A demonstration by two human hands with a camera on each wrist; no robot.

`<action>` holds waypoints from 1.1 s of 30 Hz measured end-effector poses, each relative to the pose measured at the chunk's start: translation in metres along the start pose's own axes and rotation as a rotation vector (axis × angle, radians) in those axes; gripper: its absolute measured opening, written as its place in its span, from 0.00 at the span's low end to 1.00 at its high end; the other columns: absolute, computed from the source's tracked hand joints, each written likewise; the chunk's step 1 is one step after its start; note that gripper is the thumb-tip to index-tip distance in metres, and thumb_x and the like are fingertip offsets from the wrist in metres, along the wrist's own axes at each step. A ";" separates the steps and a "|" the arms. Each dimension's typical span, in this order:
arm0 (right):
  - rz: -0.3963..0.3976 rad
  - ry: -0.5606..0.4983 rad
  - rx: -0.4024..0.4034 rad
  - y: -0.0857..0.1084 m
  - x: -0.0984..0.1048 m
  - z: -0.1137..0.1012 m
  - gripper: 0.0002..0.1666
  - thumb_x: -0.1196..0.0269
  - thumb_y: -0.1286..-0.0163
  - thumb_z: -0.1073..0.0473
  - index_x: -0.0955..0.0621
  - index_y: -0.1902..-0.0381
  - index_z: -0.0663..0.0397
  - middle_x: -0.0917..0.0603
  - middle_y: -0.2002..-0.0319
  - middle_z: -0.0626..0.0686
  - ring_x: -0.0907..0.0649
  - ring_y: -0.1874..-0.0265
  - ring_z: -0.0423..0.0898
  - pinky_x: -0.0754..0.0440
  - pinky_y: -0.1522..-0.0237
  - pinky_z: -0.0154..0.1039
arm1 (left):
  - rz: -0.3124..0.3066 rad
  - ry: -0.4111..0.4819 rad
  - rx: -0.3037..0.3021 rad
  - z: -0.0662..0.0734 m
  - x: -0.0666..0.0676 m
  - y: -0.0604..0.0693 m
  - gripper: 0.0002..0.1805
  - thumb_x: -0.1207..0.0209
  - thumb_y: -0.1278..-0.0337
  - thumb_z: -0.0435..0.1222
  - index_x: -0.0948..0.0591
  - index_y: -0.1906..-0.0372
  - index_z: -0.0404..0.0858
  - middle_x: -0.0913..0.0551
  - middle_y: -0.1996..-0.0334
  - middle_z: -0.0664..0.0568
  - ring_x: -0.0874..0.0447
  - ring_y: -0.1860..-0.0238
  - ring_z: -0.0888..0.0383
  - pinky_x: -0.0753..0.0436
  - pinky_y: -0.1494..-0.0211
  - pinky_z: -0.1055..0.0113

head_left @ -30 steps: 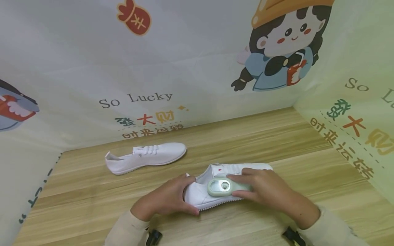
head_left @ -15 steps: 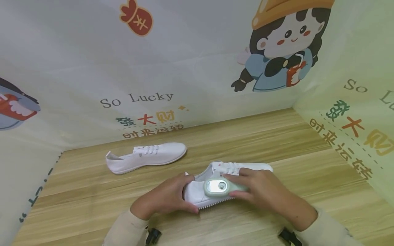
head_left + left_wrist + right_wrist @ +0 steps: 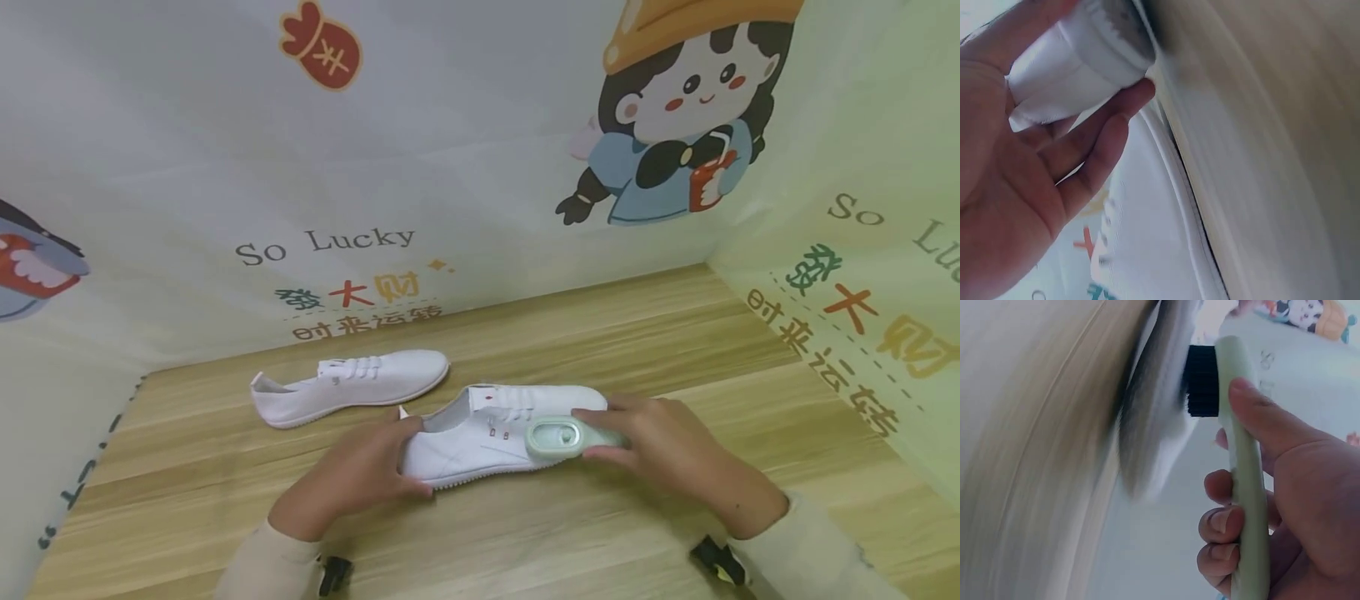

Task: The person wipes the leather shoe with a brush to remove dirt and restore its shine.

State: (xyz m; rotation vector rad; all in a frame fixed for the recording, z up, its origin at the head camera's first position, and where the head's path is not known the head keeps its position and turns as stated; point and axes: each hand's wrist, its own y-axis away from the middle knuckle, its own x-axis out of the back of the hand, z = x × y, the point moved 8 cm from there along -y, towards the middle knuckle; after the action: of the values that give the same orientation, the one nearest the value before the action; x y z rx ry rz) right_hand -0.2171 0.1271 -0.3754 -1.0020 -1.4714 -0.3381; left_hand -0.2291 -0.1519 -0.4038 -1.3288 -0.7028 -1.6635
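In the head view a white lace-up shoe (image 3: 457,450) is held with its toe to the right. My left hand (image 3: 356,467) grips its heel; in the left wrist view the fingers curl round the heel (image 3: 1054,78). My right hand (image 3: 667,450) holds a pale green brush (image 3: 551,437) by its handle. In the right wrist view the black bristles (image 3: 1202,381) face the shoe's side near the toe, touching or almost touching it. The second white shoe (image 3: 360,387) lies behind and to the left, held by neither hand.
The shoes are on a wood-grain table (image 3: 630,333). Printed sheets, one a back wall (image 3: 450,183) and one a right wall (image 3: 885,275), enclose it. Dark straps (image 3: 333,575) show at the wrists.
The held shoe and my left hand have moved left and slightly away from me. Relative to the shoe, the brush has shifted from the heel side towards the toe.
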 end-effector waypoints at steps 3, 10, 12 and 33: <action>0.003 0.000 -0.037 0.001 0.000 0.012 0.25 0.31 0.45 0.44 0.16 0.49 0.45 0.15 0.55 0.53 0.15 0.61 0.49 0.17 0.63 0.45 | 0.026 -0.060 0.016 -0.008 0.004 0.007 0.33 0.23 0.76 0.52 0.20 0.56 0.44 0.22 0.63 0.51 0.24 0.68 0.57 0.24 0.65 0.61; -0.026 -0.044 -0.057 0.000 -0.005 0.025 0.25 0.32 0.44 0.42 0.17 0.49 0.43 0.15 0.55 0.51 0.15 0.61 0.48 0.17 0.63 0.46 | 0.059 -0.029 -0.014 -0.007 0.010 0.015 0.37 0.24 0.67 0.46 0.26 0.43 0.55 0.25 0.56 0.55 0.27 0.72 0.63 0.23 0.66 0.64; -0.028 -0.051 -0.072 0.000 -0.004 0.027 0.25 0.33 0.42 0.41 0.17 0.49 0.42 0.15 0.55 0.51 0.16 0.61 0.48 0.18 0.62 0.46 | 0.084 0.044 0.003 -0.009 0.015 0.015 0.47 0.24 0.65 0.44 0.34 0.34 0.61 0.24 0.48 0.56 0.22 0.67 0.62 0.20 0.60 0.63; -0.134 -0.173 -0.189 -0.018 -0.023 0.032 0.34 0.43 0.29 0.52 0.37 0.30 0.56 0.25 0.40 0.61 0.22 0.44 0.57 0.24 0.47 0.52 | -0.026 0.172 0.092 -0.021 -0.007 0.004 0.49 0.22 0.76 0.50 0.27 0.37 0.43 0.20 0.49 0.55 0.22 0.55 0.61 0.23 0.49 0.59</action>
State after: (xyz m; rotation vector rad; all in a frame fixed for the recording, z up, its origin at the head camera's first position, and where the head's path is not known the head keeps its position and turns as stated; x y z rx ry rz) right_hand -0.2547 0.1318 -0.3967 -1.1075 -1.6915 -0.5047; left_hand -0.2349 -0.1698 -0.4166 -1.1014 -0.6881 -1.7215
